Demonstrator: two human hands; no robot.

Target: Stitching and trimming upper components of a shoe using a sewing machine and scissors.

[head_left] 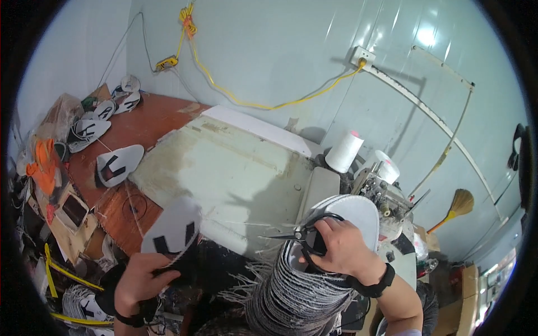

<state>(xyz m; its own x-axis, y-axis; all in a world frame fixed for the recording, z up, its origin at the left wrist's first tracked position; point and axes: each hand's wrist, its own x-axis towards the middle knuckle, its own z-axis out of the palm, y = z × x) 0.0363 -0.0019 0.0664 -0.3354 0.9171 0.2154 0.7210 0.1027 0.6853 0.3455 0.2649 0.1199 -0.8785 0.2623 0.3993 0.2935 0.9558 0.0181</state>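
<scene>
My left hand (144,279) is closed on the lower edge of a white, rounded, sole-shaped fabric piece (178,221) with black strips on it. That piece stands tilted up, slightly blurred. In my right hand (344,246) is a pair of black-handled scissors (301,235), its blades pointing left. Directly under and beside that hand rises a tall, leaning stack of similar pieces (297,299), grey at the edges, with loose thread tails hanging off its left side. Some of the stack is covered by my right hand and the scissors.
A sewing machine (381,193) with white thread cones (344,152) stands right of the pale worktable (241,162). More white pieces (119,164) lie on the reddish board at left, near an orange cloth (42,168). A yellow cord (269,106) hangs along the wall; a broom (460,204) is at right.
</scene>
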